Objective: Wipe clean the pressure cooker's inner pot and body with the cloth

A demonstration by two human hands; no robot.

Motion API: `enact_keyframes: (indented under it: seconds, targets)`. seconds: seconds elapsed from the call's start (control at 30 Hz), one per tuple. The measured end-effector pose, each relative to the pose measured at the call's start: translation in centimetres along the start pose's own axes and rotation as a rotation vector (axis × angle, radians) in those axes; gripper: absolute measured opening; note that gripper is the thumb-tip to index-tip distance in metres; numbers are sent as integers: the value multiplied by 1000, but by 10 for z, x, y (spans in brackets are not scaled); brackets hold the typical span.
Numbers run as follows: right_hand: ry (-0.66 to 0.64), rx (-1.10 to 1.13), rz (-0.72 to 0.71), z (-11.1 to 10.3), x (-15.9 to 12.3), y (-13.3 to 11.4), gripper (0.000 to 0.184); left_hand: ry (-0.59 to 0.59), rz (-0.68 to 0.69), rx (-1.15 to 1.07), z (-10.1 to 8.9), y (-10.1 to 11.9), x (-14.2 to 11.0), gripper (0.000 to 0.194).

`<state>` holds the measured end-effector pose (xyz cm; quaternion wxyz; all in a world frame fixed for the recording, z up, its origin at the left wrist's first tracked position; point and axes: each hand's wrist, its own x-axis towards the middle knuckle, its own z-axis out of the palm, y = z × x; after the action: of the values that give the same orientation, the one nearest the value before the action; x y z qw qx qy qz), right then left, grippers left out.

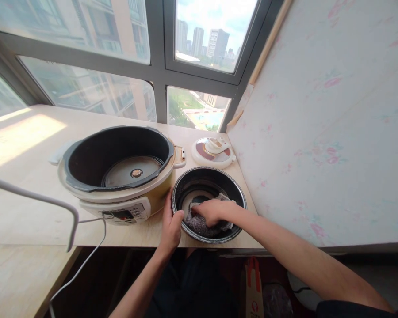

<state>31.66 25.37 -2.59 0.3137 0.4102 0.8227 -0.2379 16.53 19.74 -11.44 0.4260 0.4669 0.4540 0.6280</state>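
A dark inner pot [225,181] with a speckled rim stands on the wooden ledge. My left hand [171,227] grips its left side, thumb by the rim and fingers along the outer wall. Inside the pot, my right hand [212,212] is closed on a bunched grey cloth [199,225], pressed low against the inner wall. The hand and cloth hide part of the pot's bottom. Left of the pot is the electric pressure cooker [154,198], lidless, its dark cavity showing a metal plate at the base.
The cooker's lid [212,152] lies behind the pot, near the papered wall [318,132]. Windows [119,92] border the ledge [29,212] at the back. A grey cord [89,258] hangs over the front edge at left. Below stands a paper bag [253,287].
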Motion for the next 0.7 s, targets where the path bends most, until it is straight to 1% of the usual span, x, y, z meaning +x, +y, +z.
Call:
enact_keyframes:
  seconds: [0.07, 0.1, 0.17, 0.23, 0.33, 0.4, 0.5, 0.57, 0.63, 0.7]
  targets:
    - [83, -25, 44, 0, 2, 0, 57, -16, -7, -13, -2, -1, 1, 70]
    - [145, -34, 64, 0, 4, 1, 56, -25, -12, -19, -3, -1, 1, 71]
    - [280, -50, 113, 0, 10, 6, 58, -43, -16, -23, -5, -2, 2, 70]
    - [384, -59, 189, 0, 17, 12, 57, -61, -7, -25, -5, -1, 3, 68]
    - [443, -54, 312, -2, 27, 19, 55, -74, 9, -28, -3, 1, 3, 63]
    - [457, -45, 349, -4, 32, 20, 55, -61, 6, -47, 0, 1, 1, 62]
    - [467, -39, 348, -6, 36, 17, 55, -24, -9, -121, 7, 1, -1, 61]
    - [470, -44, 308, -6, 37, 13, 56, 1, -19, -178, 11, -1, -3, 60]
    - [463, -46, 216, -6, 38, 8, 59, 28, -27, -218, 15, -1, -4, 61]
    - [449, -30, 91, -6, 38, 2, 62, 57, -31, -245, 19, -1, -4, 62]
